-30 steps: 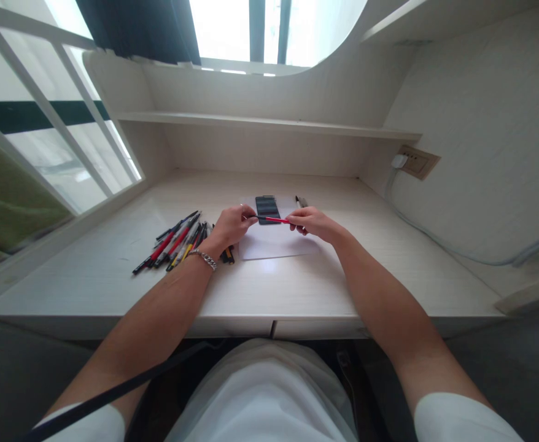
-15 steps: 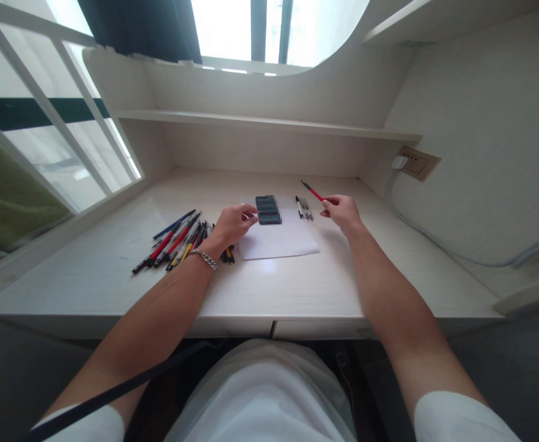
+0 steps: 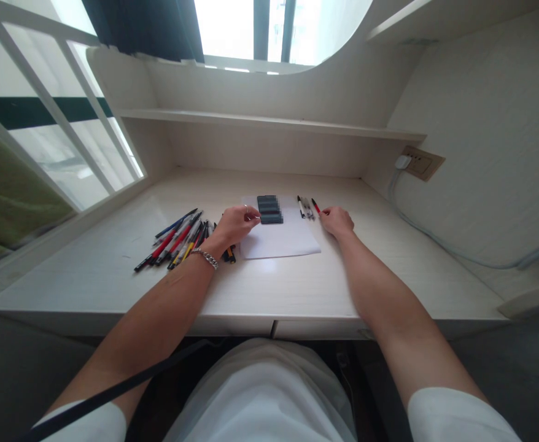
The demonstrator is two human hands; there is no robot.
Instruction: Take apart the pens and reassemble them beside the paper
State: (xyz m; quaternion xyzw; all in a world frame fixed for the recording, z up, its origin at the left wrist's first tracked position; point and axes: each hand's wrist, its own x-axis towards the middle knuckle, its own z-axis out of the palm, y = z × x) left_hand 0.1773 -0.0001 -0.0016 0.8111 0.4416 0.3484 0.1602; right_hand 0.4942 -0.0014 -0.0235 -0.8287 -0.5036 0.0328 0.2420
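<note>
My right hand (image 3: pixel 337 221) is closed on a red pen (image 3: pixel 316 205) with a dark tip. It holds the pen low over the desk, beside a short row of black and clear pens (image 3: pixel 305 207). My left hand (image 3: pixel 238 223) is bent at the left edge of a dark rectangular object (image 3: pixel 269 209), whose right side is pixelated. Its fingertips are drawn together there; what they hold, if anything, I cannot make out. That object lies on a white sheet of paper (image 3: pixel 279 242). Left of my left hand is a loose pile of pens (image 3: pixel 177 239) in black, red, blue and yellow, partly covered by my wrist.
The white desk (image 3: pixel 279 288) has a raised shelf (image 3: pixel 269 121) along its back. A white cable (image 3: pixel 428 235) runs from a wall socket (image 3: pixel 423 162) down the right side. White bars (image 3: pixel 43 86) stand to the left.
My right hand has lowered and turned, bringing the red pen down beside the row of pens. My left hand stays nearly still, its fingertips slightly closer together.
</note>
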